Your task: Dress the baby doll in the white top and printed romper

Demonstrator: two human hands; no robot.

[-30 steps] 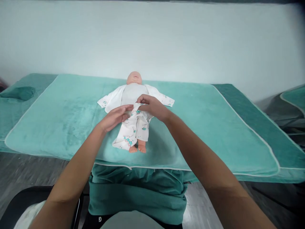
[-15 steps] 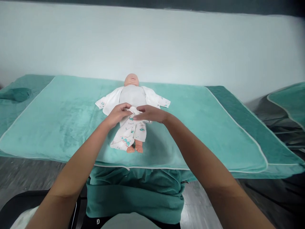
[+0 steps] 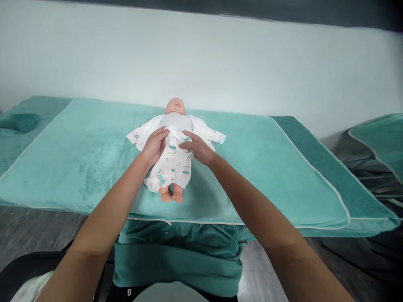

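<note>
A baby doll lies on its back with its head toward the wall and its bare feet toward me. White printed baby pants cover its legs, and their waistband is bunched up over the belly. My left hand grips the waistband on the left side, while my right hand holds it on the right, thumb over the cloth. An open white jacket is spread out under the doll's arms and sides. The doll's grey-white torso shows above the waistband.
A light green blanket covers the bed, with darker green cover at its right end. Folded green cloth hangs at the front edge. A white wall rises behind. At lower left stands a black chair.
Both hands have pulled the pants' waistband up toward the doll's chest. The pant legs have shifted up, and the feet have moved slightly left.
</note>
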